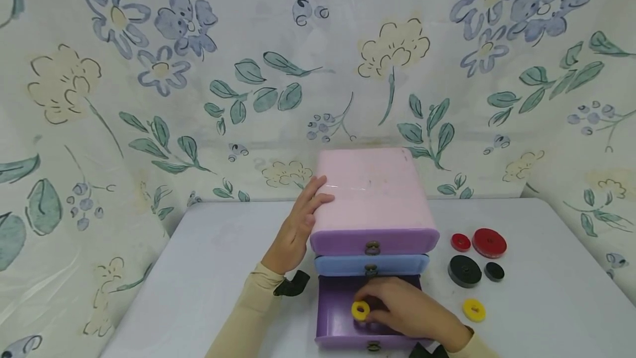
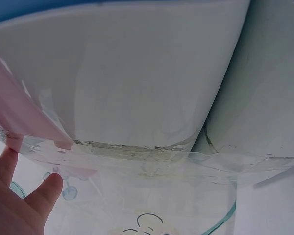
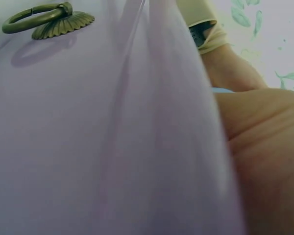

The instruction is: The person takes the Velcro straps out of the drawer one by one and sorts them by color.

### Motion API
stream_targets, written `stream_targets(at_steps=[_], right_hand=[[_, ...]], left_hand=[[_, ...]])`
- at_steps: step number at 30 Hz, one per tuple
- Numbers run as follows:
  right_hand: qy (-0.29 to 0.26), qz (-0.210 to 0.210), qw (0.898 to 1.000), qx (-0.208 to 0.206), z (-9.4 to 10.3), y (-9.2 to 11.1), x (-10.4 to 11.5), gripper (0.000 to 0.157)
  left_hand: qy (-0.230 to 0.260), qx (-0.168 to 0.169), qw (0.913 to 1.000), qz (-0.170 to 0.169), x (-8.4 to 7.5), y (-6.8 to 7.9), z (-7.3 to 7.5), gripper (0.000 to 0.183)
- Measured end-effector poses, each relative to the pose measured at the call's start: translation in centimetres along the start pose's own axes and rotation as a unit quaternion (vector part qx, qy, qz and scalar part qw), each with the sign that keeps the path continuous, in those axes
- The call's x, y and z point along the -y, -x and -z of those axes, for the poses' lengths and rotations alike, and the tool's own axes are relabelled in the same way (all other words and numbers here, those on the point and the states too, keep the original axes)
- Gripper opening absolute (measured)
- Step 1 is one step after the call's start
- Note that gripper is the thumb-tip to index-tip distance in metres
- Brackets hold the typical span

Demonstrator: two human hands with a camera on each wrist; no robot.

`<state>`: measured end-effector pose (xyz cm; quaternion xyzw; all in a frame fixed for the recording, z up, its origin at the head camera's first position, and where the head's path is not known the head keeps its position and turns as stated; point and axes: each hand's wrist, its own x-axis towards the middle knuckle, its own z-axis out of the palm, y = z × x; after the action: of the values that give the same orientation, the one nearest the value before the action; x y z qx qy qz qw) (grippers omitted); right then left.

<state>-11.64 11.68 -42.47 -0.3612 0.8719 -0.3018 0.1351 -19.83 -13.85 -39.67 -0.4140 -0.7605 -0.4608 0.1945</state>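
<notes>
A small chest of drawers with a pink top [image 1: 370,192] stands at the table's middle. Its bottom purple drawer [image 1: 330,305] is pulled out. Over that drawer my right hand [image 1: 409,308] pinches a small yellow disc with a centre hole [image 1: 360,311] between thumb and fingers. My left hand [image 1: 293,231] rests against the chest's left side, its fingertips over the top's edge. In the left wrist view, the left fingers [image 2: 46,193] lie beside the pink side. The right wrist view shows the purple drawer front [image 3: 112,147] with a brass ring pull [image 3: 39,19]; the fingertips are hidden.
Right of the chest lie a small red disc [image 1: 460,242], a large red disc [image 1: 489,243], a large black disc [image 1: 464,271], a small black disc [image 1: 494,271] and another yellow disc [image 1: 474,310]. The blue middle drawer [image 1: 343,266] overhangs the open one. Flowered cloth [image 1: 268,137] hangs behind.
</notes>
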Motion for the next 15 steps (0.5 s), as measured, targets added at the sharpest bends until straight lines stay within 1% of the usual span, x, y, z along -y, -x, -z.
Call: stream_targets(at_steps=[12, 15], right_hand=[[0.018, -0.028, 0.999, -0.022, 0.3, 1.6, 0.2, 0.027], [0.021, -0.027, 0.999, -0.031, 0.5, 2.1, 0.2, 0.027]], left_hand=[[-0.001, 0.001, 1.0000, 0.001, -0.1, 0.0, 0.0, 0.041], [-0.003, 0.000, 1.0000, 0.001, -0.1, 0.0, 0.0, 0.041]])
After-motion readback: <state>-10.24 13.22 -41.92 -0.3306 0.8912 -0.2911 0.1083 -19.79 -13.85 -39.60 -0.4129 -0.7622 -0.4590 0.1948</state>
